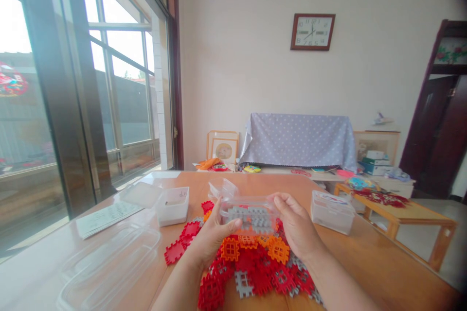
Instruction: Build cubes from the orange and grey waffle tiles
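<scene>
Glossy orange-brown tabletop (379, 272) lies bare at its near right, giving open room between the right forearm and the right edge. Toward the left edge lie long, round-cornered clear plastic shells (109, 260), with a narrower bare strip between them and a loose pile of red, orange and grey square toothed plastic pieces (255, 267) across the middle.

Over the pile, a clear rectangular plastic container (251, 200) is held at both ends; grey toothed pieces show through it. The left hand (211, 228) curves partway closed around its left end, thumb on the near side; the right hand (296, 226) pinches its right end, thumb and fingers nearly together.

Translucent white plastic boxes stand farther off, one (173, 213) left of the pile, another (332, 216) by the right edge. Past the far edge, a grey dotted cloth (301, 141) hangs before the wall.
</scene>
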{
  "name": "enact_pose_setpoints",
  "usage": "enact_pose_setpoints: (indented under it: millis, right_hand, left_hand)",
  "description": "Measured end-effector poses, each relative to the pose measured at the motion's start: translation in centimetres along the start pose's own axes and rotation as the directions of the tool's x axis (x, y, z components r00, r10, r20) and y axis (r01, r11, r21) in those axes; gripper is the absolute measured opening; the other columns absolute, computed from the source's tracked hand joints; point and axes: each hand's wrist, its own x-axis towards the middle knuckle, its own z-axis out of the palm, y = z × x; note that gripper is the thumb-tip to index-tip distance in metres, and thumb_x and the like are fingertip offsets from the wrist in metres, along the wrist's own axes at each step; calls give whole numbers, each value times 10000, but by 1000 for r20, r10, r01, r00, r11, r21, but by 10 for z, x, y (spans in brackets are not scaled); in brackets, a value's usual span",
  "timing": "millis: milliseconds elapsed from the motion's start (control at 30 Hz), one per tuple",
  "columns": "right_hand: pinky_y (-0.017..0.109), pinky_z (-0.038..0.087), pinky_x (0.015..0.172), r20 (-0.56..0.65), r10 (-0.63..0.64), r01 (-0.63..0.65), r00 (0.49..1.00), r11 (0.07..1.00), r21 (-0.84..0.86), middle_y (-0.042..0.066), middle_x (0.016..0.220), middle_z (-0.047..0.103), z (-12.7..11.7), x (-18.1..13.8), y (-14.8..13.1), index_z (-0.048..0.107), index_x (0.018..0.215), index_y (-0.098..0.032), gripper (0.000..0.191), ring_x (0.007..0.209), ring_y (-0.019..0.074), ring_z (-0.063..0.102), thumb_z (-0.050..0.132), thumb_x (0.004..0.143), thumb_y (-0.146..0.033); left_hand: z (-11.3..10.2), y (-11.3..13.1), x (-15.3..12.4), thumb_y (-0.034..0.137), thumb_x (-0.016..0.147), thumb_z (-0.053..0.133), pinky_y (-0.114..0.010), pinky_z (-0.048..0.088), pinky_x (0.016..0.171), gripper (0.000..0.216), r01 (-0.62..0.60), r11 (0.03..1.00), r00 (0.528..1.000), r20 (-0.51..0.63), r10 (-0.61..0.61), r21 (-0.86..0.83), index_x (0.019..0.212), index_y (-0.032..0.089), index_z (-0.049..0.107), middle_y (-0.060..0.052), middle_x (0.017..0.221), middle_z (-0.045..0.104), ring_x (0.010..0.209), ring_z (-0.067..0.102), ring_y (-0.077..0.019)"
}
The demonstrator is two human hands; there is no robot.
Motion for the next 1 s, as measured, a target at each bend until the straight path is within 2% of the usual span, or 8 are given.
enact_pose_setpoints:
  millis: [100, 200, 333, 533, 667, 767, 867, 1000]
  right_hand:
    - [354, 469, 929, 35, -69, 72, 997, 992, -105, 36, 1034, 714, 2, -4, -3, 698, 1033, -248, 294, 1004, 226, 618, 640, 906, -507]
    - [329, 478, 896, 79, -113, 126, 990, 973, -193, 38, 1039, 715, 2, -7, -4, 687, 1069, -249, 303, 994, 221, 628, 611, 927, -506]
    - [325, 478, 908, 66, -130, 141, 989, 967, -213, 47, 1053, 717, 1, -7, -1, 686, 1048, -240, 311, 1010, 224, 630, 610, 923, -515]
    - [350, 488, 943, -92, -55, 50, 994, 997, -56, 25, 1034, 715, 2, -1, 8, 688, 979, -256, 313, 1043, 225, 626, 670, 863, -546]
    - [376, 531, 910, -158, -10, 25, 987, 995, 94, 15, 992, 692, 0, 4, 10, 680, 938, -251, 297, 1009, 219, 632, 719, 827, -524]
    - [409, 537, 939, -183, -17, 48, 983, 985, 167, 14, 1004, 686, -4, 7, 11, 677, 928, -251, 286, 1036, 215, 631, 739, 814, -506]
    - [431, 527, 985, -180, -24, 60, 983, 979, 196, 8, 1013, 686, -6, 9, 13, 678, 928, -259, 263, 1073, 208, 626, 740, 818, -490]
    - [441, 521, 1012, -200, -40, 79, 979, 978, 194, 5, 1028, 686, -9, 12, 16, 681, 911, -262, 252, 1091, 207, 629, 756, 804, -477]
  left_hand:
    - [1, 0, -2, 392, 725, 842, -486, 396, 1084, 797, 71, 997, 997, 31, -70, -18, 1420, 242, 482, -146, 1318, 642, 1272, 566, -335]
    - [1, 0, -4, 444, 771, 793, -454, 472, 982, 674, 181, 982, 983, 32, -180, -50, 1361, 272, 517, -131, 1324, 635, 1217, 607, -317]
    - [1, 3, -4, 505, 846, 694, -385, 522, 866, 522, 249, 960, 968, 37, -247, -130, 1286, 260, 555, -120, 1290, 644, 1137, 652, -295]
    - [2, -2, 0, 258, 777, 735, -377, 541, 869, 563, 169, 959, 984, -12, -176, -226, 1308, 244, 548, -115, 1272, 629, 1089, 667, -268]
    - [1, -8, 3, 167, 746, 691, -328, 531, 868, 510, 136, 968, 990, 53, -128, -209, 1248, 207, 608, -104, 1260, 644, 1125, 646, -265]
    - [0, -11, 6, 221, 787, 675, -330, 512, 925, 463, 160, 964, 987, 38, -155, -214, 1247, 201, 621, -99, 1239, 667, 1141, 641, -256]
    - [-2, -11, 7, 322, 851, 659, -335, 510, 949, 525, 217, 948, 975, -1, -223, -234, 1358, 248, 540, -82, 1236, 670, 1115, 656, -229]
    - [-3, -11, 6, 504, 886, 618, -307, 551, 749, 696, 364, 918, 929, -1, -369, -158, 1501, 358, 326, -67, 1193, 678, 875, 716, -196]
